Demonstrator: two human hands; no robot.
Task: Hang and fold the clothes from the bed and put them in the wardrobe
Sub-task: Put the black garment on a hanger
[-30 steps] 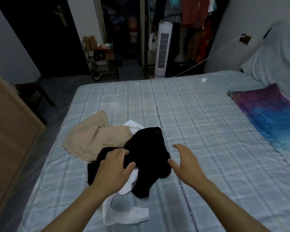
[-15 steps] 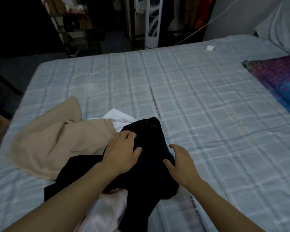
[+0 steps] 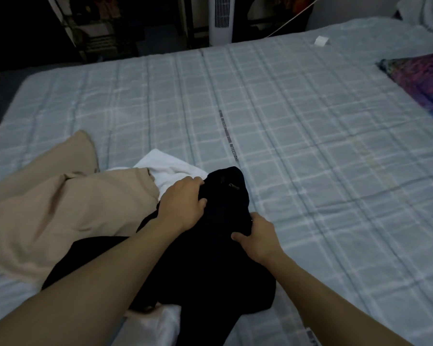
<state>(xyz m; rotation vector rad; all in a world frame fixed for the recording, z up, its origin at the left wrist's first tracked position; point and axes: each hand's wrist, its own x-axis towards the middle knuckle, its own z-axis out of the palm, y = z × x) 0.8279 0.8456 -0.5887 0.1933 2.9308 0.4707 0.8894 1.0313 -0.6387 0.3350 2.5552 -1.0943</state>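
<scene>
Black garment [image 3: 210, 265] sits near, centre-left on bed [image 3: 310, 146], atop white garment [image 3: 171, 171]; beige garment [image 3: 60, 208] left. L hand [image 3: 183, 206] & R hand [image 3: 258, 238] now both clutch it – R hovered open 1 s ago. Pickup prob. starting.

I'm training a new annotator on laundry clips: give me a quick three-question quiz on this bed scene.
1. True or false: the left hand and the right hand both grip the black garment.
2. The white garment lies: A) partly under the black garment; B) spread flat on its own; C) neatly folded apart from the others.
3. Fill in: the third garment, left of the black one, is ___ in colour.
Key: 1 true; 2 A; 3 beige.
</scene>
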